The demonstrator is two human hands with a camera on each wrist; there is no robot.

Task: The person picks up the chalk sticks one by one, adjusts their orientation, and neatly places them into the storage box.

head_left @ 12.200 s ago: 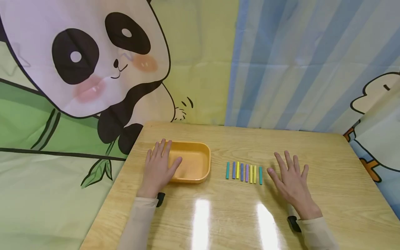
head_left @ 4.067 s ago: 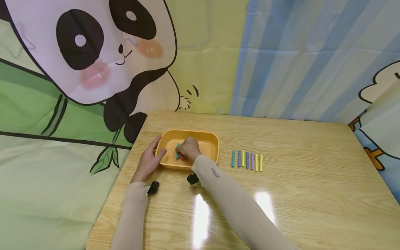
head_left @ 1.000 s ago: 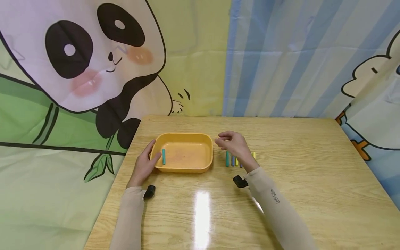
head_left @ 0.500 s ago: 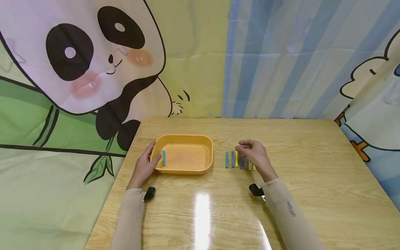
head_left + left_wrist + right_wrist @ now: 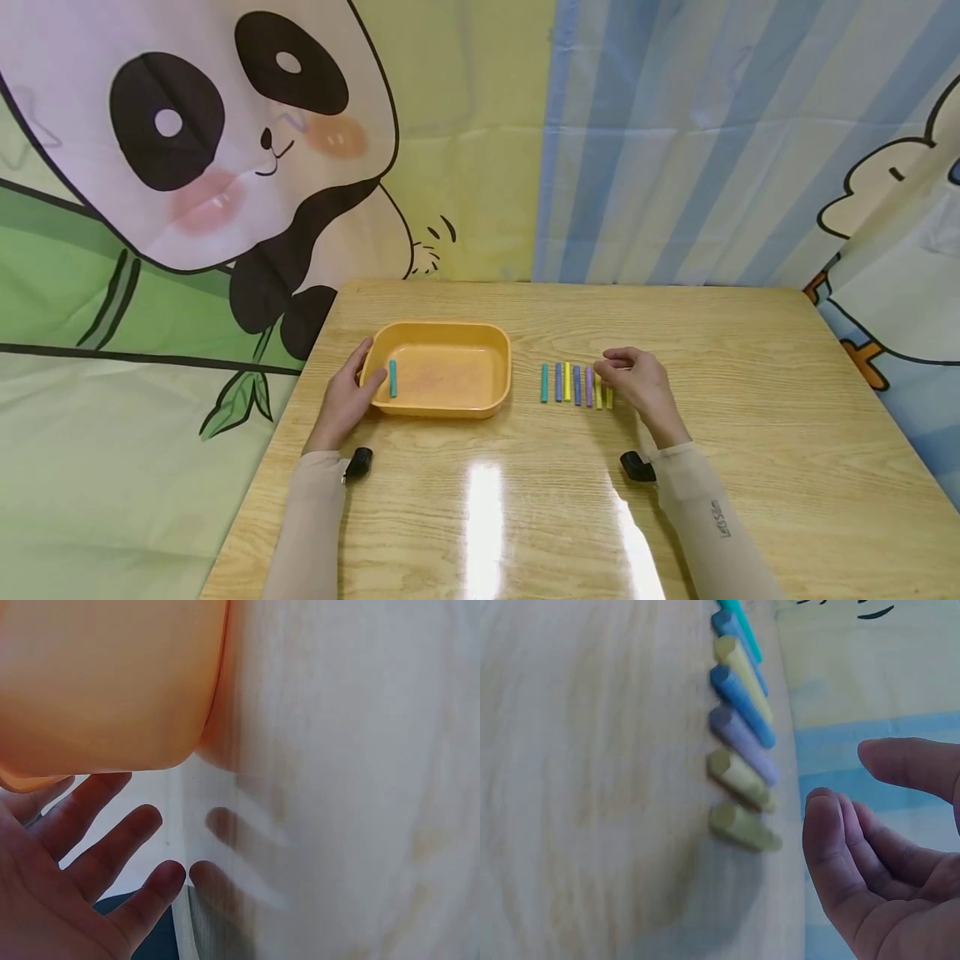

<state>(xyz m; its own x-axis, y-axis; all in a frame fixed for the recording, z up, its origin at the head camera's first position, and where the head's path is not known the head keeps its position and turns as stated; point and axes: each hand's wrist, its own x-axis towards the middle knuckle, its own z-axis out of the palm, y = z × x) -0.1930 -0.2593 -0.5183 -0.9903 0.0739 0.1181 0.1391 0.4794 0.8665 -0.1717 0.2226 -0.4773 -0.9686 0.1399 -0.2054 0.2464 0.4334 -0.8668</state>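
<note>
Left hand: the left hand sits against the left end of the orange tray, thumb on the rim, fingers spread and relaxed along the outer wall; the left wrist view shows them straight beside the tray's corner, gripping nothing.
Right hand: the right hand hovers at the right end of the chalk row, fingers loosely curled, thumb and forefinger close together over the last yellow stick; the right wrist view shows a gap between fingers and stick, nothing held.
Chalk row: seven sticks side by side on the wooden table, teal at the left, then blue, yellow, blue, purple and two yellow.
Tray: just left of the row, with one teal chalk stick lying near its left wall.
Backdrop: a panda curtain hangs behind the table.
</note>
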